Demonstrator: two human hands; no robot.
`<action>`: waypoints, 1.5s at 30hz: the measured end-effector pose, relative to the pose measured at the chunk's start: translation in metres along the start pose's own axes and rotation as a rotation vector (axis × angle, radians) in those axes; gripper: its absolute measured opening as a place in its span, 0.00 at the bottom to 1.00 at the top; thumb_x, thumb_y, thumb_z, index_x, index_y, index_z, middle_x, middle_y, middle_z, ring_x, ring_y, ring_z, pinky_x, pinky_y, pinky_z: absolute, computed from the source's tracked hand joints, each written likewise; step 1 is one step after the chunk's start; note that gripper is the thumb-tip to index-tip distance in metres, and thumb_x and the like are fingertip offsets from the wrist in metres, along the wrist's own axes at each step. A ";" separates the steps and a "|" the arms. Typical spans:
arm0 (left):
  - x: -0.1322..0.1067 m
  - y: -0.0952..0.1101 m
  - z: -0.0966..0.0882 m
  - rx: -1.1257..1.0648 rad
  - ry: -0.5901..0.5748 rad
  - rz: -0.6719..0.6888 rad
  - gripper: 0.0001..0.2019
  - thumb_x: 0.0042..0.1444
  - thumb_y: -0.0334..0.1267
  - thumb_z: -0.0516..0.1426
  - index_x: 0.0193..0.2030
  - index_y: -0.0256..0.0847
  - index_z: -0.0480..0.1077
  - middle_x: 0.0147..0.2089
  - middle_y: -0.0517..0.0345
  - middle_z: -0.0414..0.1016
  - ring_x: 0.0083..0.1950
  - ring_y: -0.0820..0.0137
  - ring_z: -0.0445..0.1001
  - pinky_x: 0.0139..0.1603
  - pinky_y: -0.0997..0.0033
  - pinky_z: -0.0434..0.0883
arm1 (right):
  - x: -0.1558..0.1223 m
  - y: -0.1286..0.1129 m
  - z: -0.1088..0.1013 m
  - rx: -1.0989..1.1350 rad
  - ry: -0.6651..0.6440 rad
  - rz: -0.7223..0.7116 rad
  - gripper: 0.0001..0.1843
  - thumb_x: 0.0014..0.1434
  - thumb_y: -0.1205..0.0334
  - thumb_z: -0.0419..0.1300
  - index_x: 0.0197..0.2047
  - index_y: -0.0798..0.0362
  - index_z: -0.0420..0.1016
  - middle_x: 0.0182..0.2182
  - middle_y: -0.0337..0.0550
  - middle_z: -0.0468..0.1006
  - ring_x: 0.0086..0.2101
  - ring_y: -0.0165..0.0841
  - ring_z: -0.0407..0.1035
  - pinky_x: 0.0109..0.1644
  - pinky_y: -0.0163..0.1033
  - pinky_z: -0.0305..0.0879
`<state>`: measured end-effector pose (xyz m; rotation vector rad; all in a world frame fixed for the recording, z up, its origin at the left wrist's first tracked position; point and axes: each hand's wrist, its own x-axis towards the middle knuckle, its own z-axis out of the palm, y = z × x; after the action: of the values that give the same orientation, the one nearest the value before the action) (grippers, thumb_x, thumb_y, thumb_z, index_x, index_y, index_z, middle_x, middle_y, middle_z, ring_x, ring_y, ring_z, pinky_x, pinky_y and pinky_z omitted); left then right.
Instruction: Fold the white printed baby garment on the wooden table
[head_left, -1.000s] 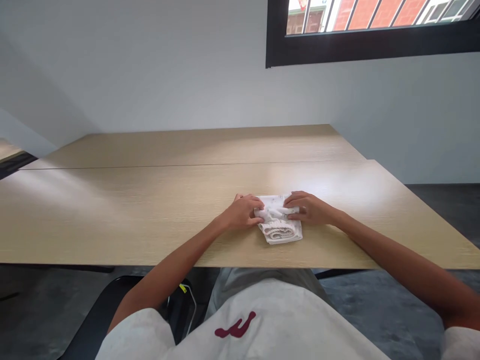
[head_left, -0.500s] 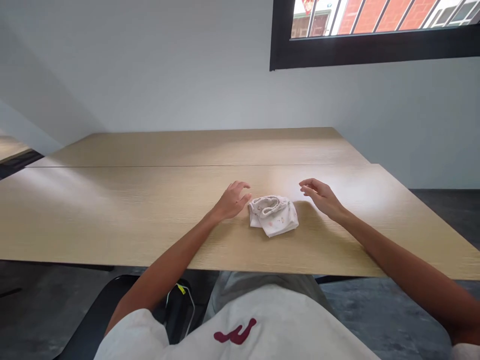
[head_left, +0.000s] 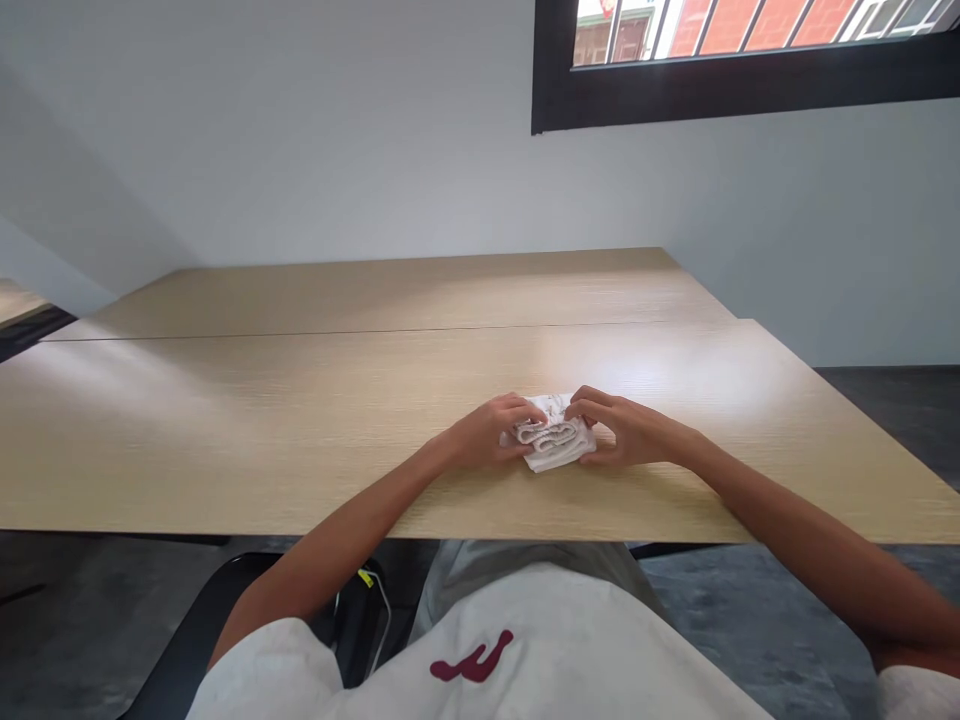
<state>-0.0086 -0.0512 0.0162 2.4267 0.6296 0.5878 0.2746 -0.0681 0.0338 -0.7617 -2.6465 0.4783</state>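
A small folded white cloth garment [head_left: 553, 457] with a faint print and a gathered edge lies on the table in front of me. My left hand [head_left: 491, 430] is closed on its left side, fingers over the top and thumb at the near side. From the right, my right hand [head_left: 630, 428] grips the other side the same way, fingertips on the upper folds and thumb low by the near edge. Between the hands the rolled folds show; both outer ends of the garment are partly hidden by fingers.
The pale wooden table [head_left: 262, 430] has a seam [head_left: 300, 333] running across it, with a second section behind. Beyond stands a white wall with a dark-framed barred window [head_left: 675, 95]. A black chair [head_left: 225, 625] and a black bag-like object with a white cord are below the front edge.
Both hands have come inward and down from either side of the garment and taken hold of it. Its folds are now bunched into a tighter roll.
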 end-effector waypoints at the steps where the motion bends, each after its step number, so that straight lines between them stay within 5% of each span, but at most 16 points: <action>1: 0.000 -0.002 0.001 -0.001 0.009 -0.008 0.16 0.60 0.40 0.59 0.54 0.43 0.72 0.51 0.48 0.75 0.54 0.60 0.72 0.57 0.61 0.68 | 0.000 0.002 0.001 -0.023 0.010 0.005 0.19 0.59 0.56 0.63 0.53 0.50 0.69 0.45 0.48 0.71 0.33 0.32 0.69 0.36 0.38 0.67; 7: -0.002 -0.004 0.002 -0.005 0.055 -0.030 0.18 0.59 0.38 0.60 0.56 0.43 0.71 0.52 0.48 0.75 0.52 0.62 0.74 0.55 0.63 0.70 | 0.002 0.019 0.007 -0.150 0.214 -0.041 0.10 0.65 0.64 0.54 0.47 0.52 0.74 0.42 0.50 0.72 0.34 0.33 0.69 0.37 0.40 0.67; 14: 0.000 -0.001 0.001 0.040 0.077 -0.035 0.20 0.58 0.37 0.60 0.58 0.44 0.69 0.52 0.49 0.76 0.57 0.60 0.70 0.61 0.60 0.67 | 0.007 0.009 0.016 -0.121 0.331 -0.207 0.09 0.64 0.66 0.56 0.42 0.49 0.78 0.40 0.49 0.74 0.39 0.35 0.69 0.42 0.42 0.70; 23: -0.001 -0.004 0.004 -0.012 0.063 0.019 0.28 0.60 0.34 0.57 0.67 0.45 0.58 0.53 0.51 0.76 0.60 0.61 0.69 0.64 0.58 0.64 | 0.020 0.004 0.029 -0.441 0.286 -0.304 0.12 0.68 0.67 0.54 0.50 0.49 0.76 0.39 0.47 0.74 0.39 0.34 0.68 0.43 0.41 0.64; 28: 0.000 -0.009 0.000 -0.236 0.084 0.001 0.31 0.58 0.32 0.56 0.68 0.45 0.55 0.54 0.51 0.75 0.55 0.65 0.74 0.56 0.64 0.70 | 0.033 -0.005 0.020 -0.621 0.156 -0.319 0.12 0.65 0.70 0.57 0.48 0.49 0.76 0.51 0.51 0.73 0.47 0.40 0.66 0.51 0.47 0.61; 32: -0.014 -0.050 -0.039 -0.094 0.327 -0.115 0.25 0.56 0.32 0.54 0.62 0.41 0.63 0.49 0.52 0.76 0.51 0.66 0.75 0.55 0.65 0.70 | 0.059 -0.014 0.008 -0.725 -0.063 -0.356 0.10 0.60 0.74 0.60 0.41 0.50 0.77 0.52 0.49 0.73 0.49 0.41 0.66 0.52 0.47 0.59; 37: -0.070 -0.125 -0.113 0.342 0.590 -0.575 0.12 0.49 0.34 0.55 0.41 0.39 0.74 0.40 0.52 0.77 0.40 0.65 0.74 0.46 0.66 0.70 | 0.085 -0.021 -0.004 -0.763 -0.266 -0.373 0.07 0.57 0.69 0.64 0.40 0.50 0.77 0.46 0.47 0.76 0.46 0.40 0.68 0.51 0.47 0.61; 39: -0.099 -0.146 -0.133 0.332 0.707 -0.736 0.15 0.47 0.33 0.55 0.43 0.38 0.73 0.41 0.54 0.76 0.34 0.69 0.72 0.41 0.69 0.70 | 0.091 -0.022 -0.013 -0.719 -0.266 -0.320 0.24 0.51 0.59 0.70 0.52 0.52 0.74 0.54 0.51 0.73 0.50 0.45 0.68 0.54 0.53 0.62; 42: -0.138 -0.163 -0.148 0.302 0.964 -0.922 0.17 0.46 0.31 0.56 0.45 0.38 0.70 0.41 0.57 0.73 0.32 0.73 0.69 0.39 0.72 0.69 | 0.099 -0.026 -0.044 -0.572 -0.169 -0.195 0.56 0.39 0.44 0.75 0.66 0.59 0.60 0.68 0.63 0.55 0.59 0.58 0.60 0.61 0.65 0.57; 45: -0.162 -0.169 -0.155 0.264 1.136 -1.056 0.15 0.49 0.29 0.57 0.45 0.38 0.68 0.39 0.60 0.70 0.35 0.74 0.68 0.40 0.74 0.67 | 0.111 -0.034 -0.105 -0.413 -0.019 -0.164 0.64 0.38 0.38 0.73 0.70 0.57 0.52 0.72 0.59 0.43 0.66 0.64 0.48 0.67 0.69 0.51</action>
<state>-0.2700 0.0460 -0.0138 1.3464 2.2953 1.3701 0.2142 -0.0098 0.1667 -0.6423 -2.8304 -0.1120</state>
